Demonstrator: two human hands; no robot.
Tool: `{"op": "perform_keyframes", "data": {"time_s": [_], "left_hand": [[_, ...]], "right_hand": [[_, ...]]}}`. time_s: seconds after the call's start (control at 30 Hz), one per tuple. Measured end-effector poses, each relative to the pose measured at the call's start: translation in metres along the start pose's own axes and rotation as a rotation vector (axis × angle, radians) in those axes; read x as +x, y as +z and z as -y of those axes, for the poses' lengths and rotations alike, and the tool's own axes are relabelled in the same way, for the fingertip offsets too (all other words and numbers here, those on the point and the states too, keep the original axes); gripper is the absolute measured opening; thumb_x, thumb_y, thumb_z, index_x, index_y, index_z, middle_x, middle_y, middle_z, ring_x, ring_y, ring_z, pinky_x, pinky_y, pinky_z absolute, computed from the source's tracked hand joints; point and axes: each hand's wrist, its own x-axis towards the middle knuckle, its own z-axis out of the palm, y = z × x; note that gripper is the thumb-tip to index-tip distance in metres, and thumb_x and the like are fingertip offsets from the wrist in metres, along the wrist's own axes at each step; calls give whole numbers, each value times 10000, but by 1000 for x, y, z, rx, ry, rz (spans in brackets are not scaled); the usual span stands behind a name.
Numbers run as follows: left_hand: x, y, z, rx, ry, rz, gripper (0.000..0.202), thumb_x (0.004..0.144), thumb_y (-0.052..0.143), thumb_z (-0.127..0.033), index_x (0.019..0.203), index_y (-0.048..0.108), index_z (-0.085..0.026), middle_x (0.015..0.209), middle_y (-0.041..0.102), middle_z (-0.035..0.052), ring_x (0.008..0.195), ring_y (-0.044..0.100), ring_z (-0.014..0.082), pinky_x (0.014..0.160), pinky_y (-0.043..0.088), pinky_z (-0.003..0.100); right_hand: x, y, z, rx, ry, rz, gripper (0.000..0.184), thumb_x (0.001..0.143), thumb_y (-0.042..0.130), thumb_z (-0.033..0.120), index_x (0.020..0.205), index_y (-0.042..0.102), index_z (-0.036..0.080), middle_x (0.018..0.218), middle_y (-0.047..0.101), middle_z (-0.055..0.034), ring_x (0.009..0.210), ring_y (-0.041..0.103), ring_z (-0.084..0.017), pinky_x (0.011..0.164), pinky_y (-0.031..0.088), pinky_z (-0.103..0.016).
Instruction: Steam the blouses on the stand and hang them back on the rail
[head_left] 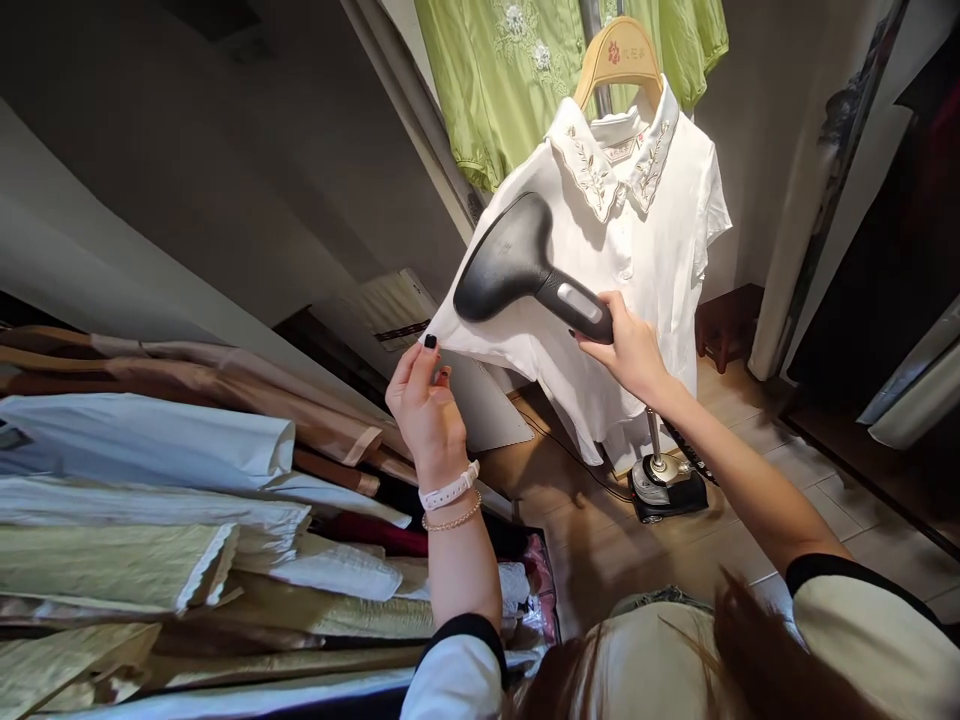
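Head view: A white short-sleeved shirt with an embroidered scalloped collar (660, 260) is hung on a light wooden hanger with a red emblem (619, 55), in front of a light green blouse with white floral appliqué (480, 95). The outer edge of one sleeve is pinched between the thumb and fingers of the left hand (429, 400), and the cloth is drawn out sideways. The handle of a matt black garment steamer with a broad rounded head (506, 260) is gripped by the fingers of the right hand (630, 350). The head is placed over the sleeve area; whether its face is pressed flat cannot be told.

For a good result, even tension should be applied at the sleeve edge, without the shirt being pulled askew on the hanger. The steamer head should be laid flat and guided in slow, overlapping passes. Clearance should be left between the head and the pinching fingertips, since burns from heat are judged the main risk. The embroidered collar should be treated with lighter contact.
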Motion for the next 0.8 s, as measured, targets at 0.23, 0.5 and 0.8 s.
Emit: {"op": "perform_keyframes", "data": {"time_s": [0.23,0.5,0.8], "left_hand": [[0,-2,-2,-58,-30,-16,266,683,869,-310,893,742,-208,1001,671,24,896,608,137,748,472,252],[4,-5,0,-26,-46,4,317,657,891,-366,895,743,-218,981,688,18,906,622,149,753,485,250],[8,-4,2,-24,-25,41,351,673,884,-396,927,731,-210,947,670,7,819,606,113,724,471,227]], "right_hand": [[-4,10,3,-25,-24,-7,426,908,600,386,1281,499,206,1127,699,-108,885,668,-283,711,481,-351],[-5,18,1,39,45,-14,474,898,626,428,1300,500,211,1090,714,-82,865,673,-270,722,492,-351],[-7,0,-10,175,237,-282,519,883,661,516,1281,511,218,1068,685,-74,871,649,-247,785,527,-393]]}}
